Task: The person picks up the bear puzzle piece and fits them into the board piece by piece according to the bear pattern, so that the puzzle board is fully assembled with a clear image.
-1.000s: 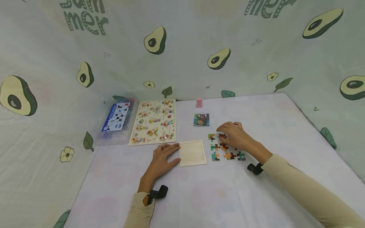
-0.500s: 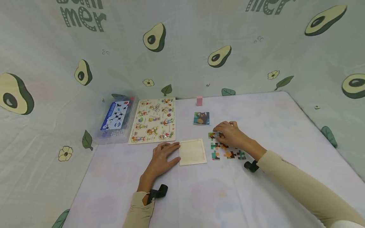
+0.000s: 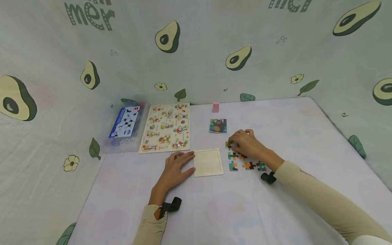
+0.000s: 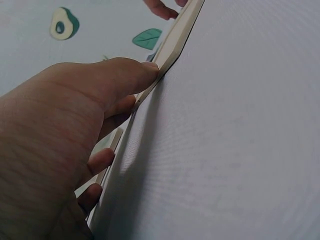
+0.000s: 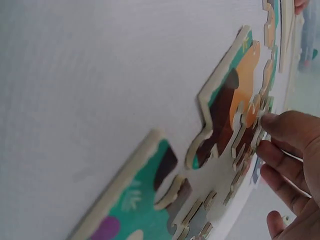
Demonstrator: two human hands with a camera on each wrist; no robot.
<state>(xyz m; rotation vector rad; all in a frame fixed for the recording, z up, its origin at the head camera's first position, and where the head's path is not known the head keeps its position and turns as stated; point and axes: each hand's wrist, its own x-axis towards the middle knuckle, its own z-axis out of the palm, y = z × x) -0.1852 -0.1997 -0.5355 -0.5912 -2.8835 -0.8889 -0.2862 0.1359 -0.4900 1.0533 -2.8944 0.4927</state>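
My left hand (image 3: 175, 170) rests beside a pale wooden puzzle tray (image 3: 208, 163), thumb and index fingertip touching its left edge. In the left wrist view the thumb (image 4: 132, 75) lies against the tray's side (image 4: 172, 47). Right of the tray are loose wooden jigsaw pieces (image 3: 248, 165) in rough rows, printed in green, orange and brown. My right hand (image 3: 248, 144) reaches over the back row and covers part of it. Up close, its thumb and index finger pinch a jigsaw piece (image 5: 258, 134), mostly hidden. Nearer pieces (image 5: 227, 100) lie flat on the cloth.
A small bear picture card (image 3: 218, 126) lies behind the tray, with a pink block (image 3: 215, 107) farther back. On the left are a wooden picture board (image 3: 165, 126) and a clear plastic box (image 3: 125, 126) with a blue label. An avocado-print cloth hangs behind the table.
My right hand has shifted slightly left and its fingers have come down onto the back row of pieces. The left hand stays at the tray. The head view has tilted slightly down.
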